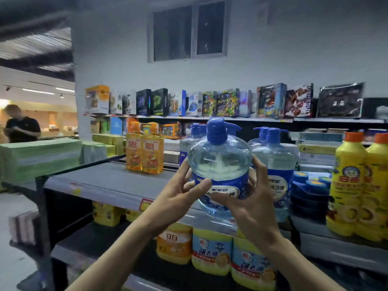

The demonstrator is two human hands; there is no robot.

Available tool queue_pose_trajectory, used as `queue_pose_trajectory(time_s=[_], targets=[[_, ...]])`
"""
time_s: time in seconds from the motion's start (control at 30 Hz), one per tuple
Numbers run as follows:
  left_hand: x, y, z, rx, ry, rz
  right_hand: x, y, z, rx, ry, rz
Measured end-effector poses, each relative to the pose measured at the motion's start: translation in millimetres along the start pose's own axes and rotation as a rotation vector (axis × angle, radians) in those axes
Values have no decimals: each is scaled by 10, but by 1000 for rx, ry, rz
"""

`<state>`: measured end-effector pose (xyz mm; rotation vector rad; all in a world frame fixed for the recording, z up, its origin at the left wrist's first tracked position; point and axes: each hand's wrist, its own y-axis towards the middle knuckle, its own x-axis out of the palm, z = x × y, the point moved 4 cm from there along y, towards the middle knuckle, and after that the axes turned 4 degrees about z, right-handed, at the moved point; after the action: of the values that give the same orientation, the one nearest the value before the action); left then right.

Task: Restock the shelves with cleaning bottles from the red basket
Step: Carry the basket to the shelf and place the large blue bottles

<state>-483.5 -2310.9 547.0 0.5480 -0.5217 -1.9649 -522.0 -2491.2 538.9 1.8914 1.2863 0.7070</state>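
The grey shelf (94,179) lies bare at nine o'clock from my load, with a pair of orange bottles (144,148) standing at the back, about ten o'clock. My left hand (178,196) is curled round the left flank of the clear pump bottle (219,162), thumb on its blue label. The bottle is upright at the shelf's front edge; I cannot tell whether its base rests there yet. My right hand (249,206) clasps the other flank, thumb across the label. At three o'clock stand matching blue pump bottles (279,160), touching or nearly touching mine, then yellow bottles (352,185) further right. The red basket is out of view. I judge I am mid-placement: next I should slide this one back, square beside its twins, and release both hands.
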Motion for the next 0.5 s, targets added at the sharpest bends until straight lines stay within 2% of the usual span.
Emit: queue_pose_trajectory(time_s=[0.23,0.5], targets=[[-148,457,-455,26,-29,-6,168,156,179,-33,-155,89],[-159,750,-828,-41,-90,-35,241,234,440,14,-343,128]])
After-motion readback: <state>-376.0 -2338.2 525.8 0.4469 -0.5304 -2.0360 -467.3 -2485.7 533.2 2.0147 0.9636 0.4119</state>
